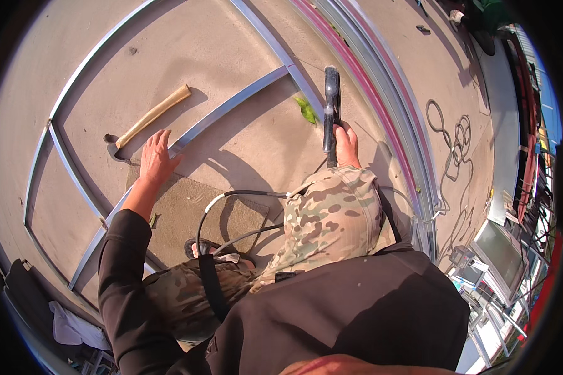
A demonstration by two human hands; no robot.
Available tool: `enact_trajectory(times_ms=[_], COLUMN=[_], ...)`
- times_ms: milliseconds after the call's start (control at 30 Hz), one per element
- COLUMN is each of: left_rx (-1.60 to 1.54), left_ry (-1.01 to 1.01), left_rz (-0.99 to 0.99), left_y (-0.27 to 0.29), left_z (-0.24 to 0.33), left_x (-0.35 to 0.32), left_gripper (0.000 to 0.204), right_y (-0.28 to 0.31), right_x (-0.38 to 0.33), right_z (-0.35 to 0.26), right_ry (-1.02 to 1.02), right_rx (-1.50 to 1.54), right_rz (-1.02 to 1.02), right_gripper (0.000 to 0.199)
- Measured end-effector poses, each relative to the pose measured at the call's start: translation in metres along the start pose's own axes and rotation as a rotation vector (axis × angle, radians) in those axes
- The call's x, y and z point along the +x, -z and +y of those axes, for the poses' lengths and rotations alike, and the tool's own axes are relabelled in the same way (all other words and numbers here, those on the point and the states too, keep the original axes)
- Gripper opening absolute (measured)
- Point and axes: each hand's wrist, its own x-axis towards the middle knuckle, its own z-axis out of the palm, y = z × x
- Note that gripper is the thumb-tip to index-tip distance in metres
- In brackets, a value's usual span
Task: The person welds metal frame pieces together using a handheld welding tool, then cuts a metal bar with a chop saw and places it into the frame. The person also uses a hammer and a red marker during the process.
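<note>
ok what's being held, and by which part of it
The right grip seems to hold the black tool near its lower end; the left grip is open by the metal bar.

The lower end of the long black hand tool [330, 106] is hidden behind the camouflage-patterned trouser knee [331, 206], and the right hand [347, 149] shows only partly, so its whole grip cannot be seen. The knee also covers a piece of the black cable with white bands [256, 192]. The upper edge cuts off the silver metal frame [234, 103] and the pink-and-grey bundle of long bars [385, 87]. Another person [491, 19], at upper right, is cut off by the dark rim.
</note>
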Motion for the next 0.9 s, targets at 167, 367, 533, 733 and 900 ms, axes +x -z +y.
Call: enact_trajectory(times_ms=[167,367,533,733,900], left_rx=[-0.095,-0.133,-0.170,-0.156,-0.191], left_ry=[0.155,0.195,0.198,0.213,0.239], left_rz=[-0.223,-0.089,-0.040,0.034,0.020], left_y=[-0.051,-0.087,-0.093,-0.094,-0.092], left_z=[0.029,0.031,0.026,0.031,0.033], left_x=[0.054,0.059,0.056,0.058,0.058], left_gripper=[0.068,0.041,0.038,0.036,0.038], right_y=[0.001,-0.003,-0.010,-0.016,-0.027], right_x=[-0.001,-0.001,0.009,0.019,0.030], right_z=[-0.005,-0.009,-0.004,0.002,-0.010], right_ry=[0.044,-0.025,-0.013,-0.033,-0.063], right_rx=[0.047,0.002,-0.043,-0.064,-0.123], right_rz=[0.002,0.013,0.010,-0.003,-0.044], right_gripper=[0.026,0.024,0.023,0.022,0.033])
